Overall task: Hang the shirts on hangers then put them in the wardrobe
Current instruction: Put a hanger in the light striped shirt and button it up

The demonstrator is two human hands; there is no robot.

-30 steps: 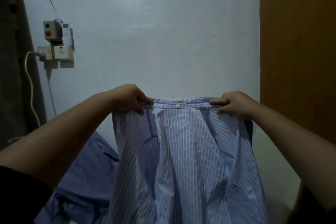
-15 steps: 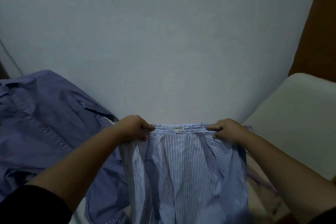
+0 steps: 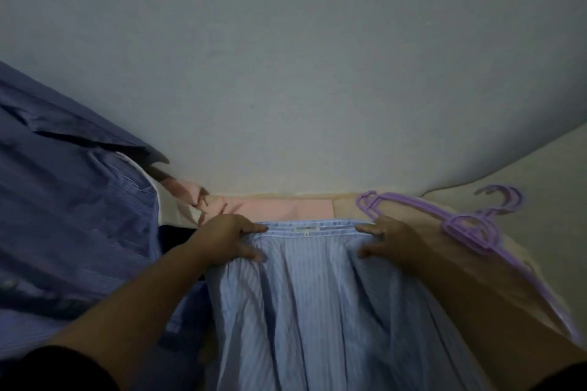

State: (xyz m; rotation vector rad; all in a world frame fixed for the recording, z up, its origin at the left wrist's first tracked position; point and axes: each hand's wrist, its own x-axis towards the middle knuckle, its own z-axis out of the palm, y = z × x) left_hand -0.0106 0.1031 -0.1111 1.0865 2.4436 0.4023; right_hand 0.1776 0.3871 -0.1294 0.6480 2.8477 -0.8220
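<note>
A light blue striped shirt (image 3: 311, 301) is spread out in front of me, collar away from me, its label showing at the neck. My left hand (image 3: 227, 240) grips the collar's left end, thumb under and fingers over the cloth. My right hand (image 3: 389, 240) pinches the collar's right end the same way. Purple plastic hangers (image 3: 467, 228) lie just right of my right hand, partly under my forearm. The wardrobe is out of sight.
A darker blue shirt (image 3: 63, 216) lies crumpled at the left. Pink cloth (image 3: 286, 208) lies beyond the striped shirt's collar, against the pale wall (image 3: 286, 73). A cream surface (image 3: 524, 174) stretches to the right, behind the hangers.
The view has tilted down from the wall toward the surface. The striped shirt, held up by the collar before, now comes down low near the pink cloth, and the purple hangers have come into sight.
</note>
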